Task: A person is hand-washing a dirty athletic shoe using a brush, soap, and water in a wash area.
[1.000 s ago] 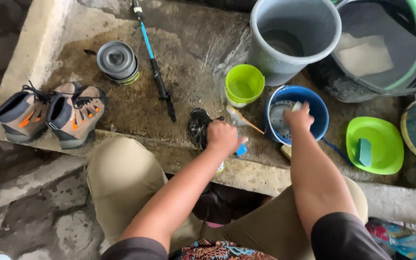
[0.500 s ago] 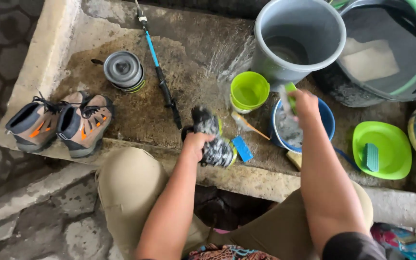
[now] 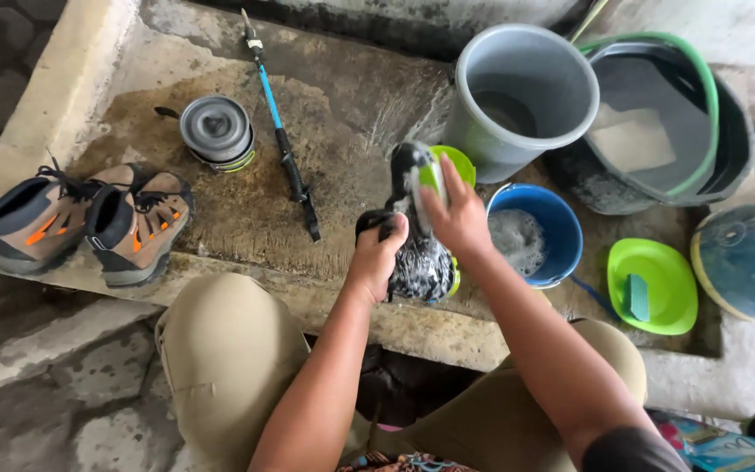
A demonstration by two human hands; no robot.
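My left hand (image 3: 379, 253) is clamped on the heel of the dark, soapy shoe (image 3: 417, 253), which I have just lifted upright over the wet concrete slab (image 3: 220, 210). My right hand (image 3: 458, 214) has come up from the blue bowl of suds (image 3: 535, 236), fingers closed on a green scrubber (image 3: 431, 177) against the shoe's toe, so scrubbing seems underway.

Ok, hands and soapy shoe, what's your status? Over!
Left hand grips dark soapy shoe. Right hand scrubs it with green brush. Nothing in the way.
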